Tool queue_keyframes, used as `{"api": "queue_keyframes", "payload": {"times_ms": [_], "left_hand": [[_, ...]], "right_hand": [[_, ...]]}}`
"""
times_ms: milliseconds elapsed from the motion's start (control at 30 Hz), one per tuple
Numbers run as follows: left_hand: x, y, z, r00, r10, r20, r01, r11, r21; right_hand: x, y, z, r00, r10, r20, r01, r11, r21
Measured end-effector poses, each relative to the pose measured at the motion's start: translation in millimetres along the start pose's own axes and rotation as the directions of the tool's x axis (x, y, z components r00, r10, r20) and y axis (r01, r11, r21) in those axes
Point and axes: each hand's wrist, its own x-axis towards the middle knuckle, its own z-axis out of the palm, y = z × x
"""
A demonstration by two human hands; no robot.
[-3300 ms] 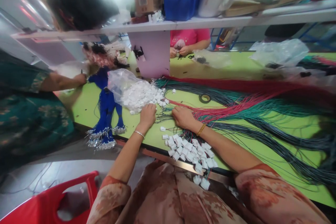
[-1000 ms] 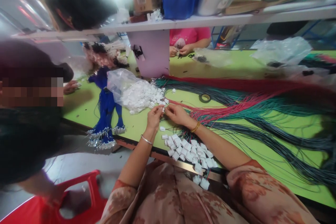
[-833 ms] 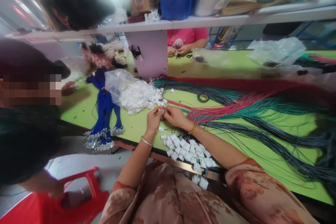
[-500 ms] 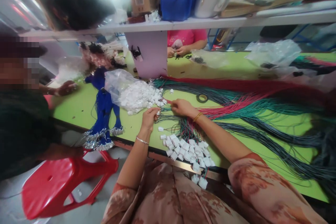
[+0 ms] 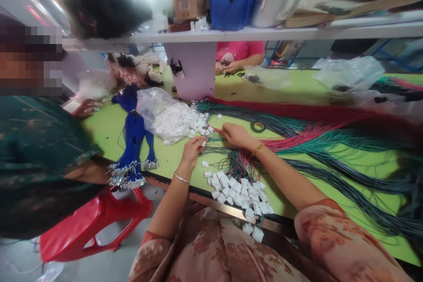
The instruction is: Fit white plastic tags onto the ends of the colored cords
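Note:
My left hand (image 5: 193,150) is closed in a pinch on a small white connector, just right of a clear bag spilling white connectors (image 5: 175,120). My right hand (image 5: 235,134) rests farther right, fingers closed on thin wires at the end of the red and green wire bundles (image 5: 297,134). Several finished white connectors with wires (image 5: 239,189) lie in a cluster near the table's front edge, below both hands.
The green table (image 5: 109,128) also holds blue tasselled cords (image 5: 134,141), a tape roll (image 5: 257,126) and plastic bags. A person in dark green sits at left by a red stool (image 5: 92,222). Another person in pink works behind a purple divider (image 5: 194,68). A loaded shelf runs overhead.
My hands were together on a connector; the right hand has moved away to the wires. The person at left pulled the red stool in and sat on it.

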Motion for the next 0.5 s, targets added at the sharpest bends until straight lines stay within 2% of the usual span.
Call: {"api": "queue_keyframes", "payload": {"times_ms": [100, 233, 367, 500], "left_hand": [[0, -2, 0, 1.000, -0.002, 0.021, 0.003, 1.000, -0.028], [2, -6, -1, 0.999, 0.003, 0.039, 0.001, 0.995, -0.097], [5, -9, -3, 0.995, 0.044, 0.085, -0.029, 0.985, -0.171], [5, -8, -2, 0.992, 0.043, 0.120, -0.013, 0.970, -0.244]], "right_hand": [[8, -6, 5, 0.998, 0.014, -0.058, 0.003, 0.959, 0.283], [28, -30, 12, 0.988, -0.034, -0.149, 0.119, 0.783, 0.611], [38, -51, 8, 0.989, -0.038, -0.145, 0.136, 0.631, 0.764], [25, -51, 6, 0.994, 0.045, -0.097, 0.054, 0.573, 0.818]]}}
